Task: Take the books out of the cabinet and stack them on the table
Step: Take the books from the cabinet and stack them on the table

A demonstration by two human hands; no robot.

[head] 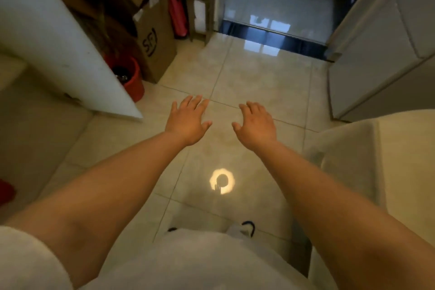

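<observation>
Nearest the lens, a pale white garment [200, 263] is filling the bottom of the head view, and two bare forearms are reaching out from it over the glossy beige tiled floor [259, 82]. A bright ring of reflected lamp light [222, 181] is shining on the tiles between the arms.

The left hand [188, 120] is hovering palm down with fingers spread and straight, holding nothing. The right hand [255, 122] is doing the same just beside it, fingers loosely splayed, nothing pinched, the two hands apart and touching nothing.

No books are showing anywhere, and neither a cabinet nor a counter can be picked out with certainty. To the left a white slanted panel [58, 42] is leaning over a red plastic bucket [133, 82], with a brown cardboard box marked SF [155, 49] and more cartons behind it. Ahead, a dark threshold strip [270, 35] is leading into another tiled room, and a white door panel [376, 54] is standing at the right, with a pale cream upholstered shape [376, 160] below it.

Judging by this, the job is looking barely begun: both hands are free, no stack is in sight, and the person is seemingly standing in a passage with every book left to fetch.
</observation>
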